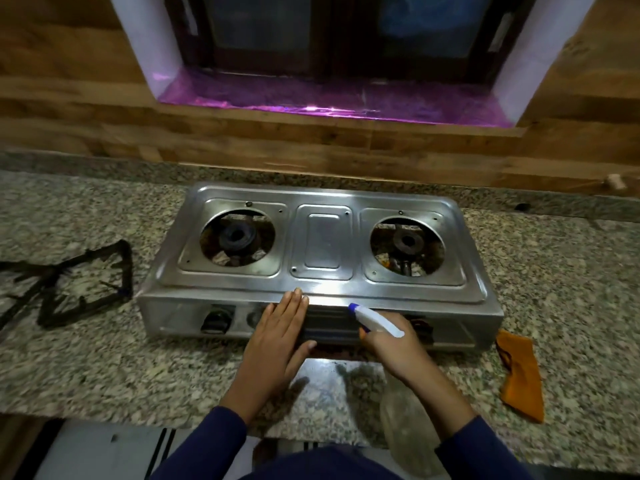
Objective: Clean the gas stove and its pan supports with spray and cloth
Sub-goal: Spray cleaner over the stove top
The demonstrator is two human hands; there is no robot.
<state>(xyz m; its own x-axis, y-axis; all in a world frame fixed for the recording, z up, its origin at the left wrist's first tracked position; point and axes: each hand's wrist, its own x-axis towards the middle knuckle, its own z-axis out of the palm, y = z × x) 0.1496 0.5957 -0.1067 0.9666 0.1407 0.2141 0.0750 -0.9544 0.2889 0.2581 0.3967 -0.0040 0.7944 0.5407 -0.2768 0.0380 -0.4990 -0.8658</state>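
A two-burner steel gas stove [322, 244] stands on the granite counter with both pan supports off. The black pan supports [74, 285] lie on the counter to its left. My left hand [280, 337] rests flat with fingers apart on the stove's front edge, holding nothing. My right hand [394, 348] grips a clear spray bottle [405, 420] by the neck. Its white and blue nozzle [375, 320] points toward the stove's front. An orange cloth [519, 375] lies on the counter to the right of the stove.
The granite counter [104, 368] stretches left and right of the stove. A wood-panelled wall [311, 147] and a window ledge with purple lining [332, 98] rise behind it. The counter's front edge runs just above my sleeves.
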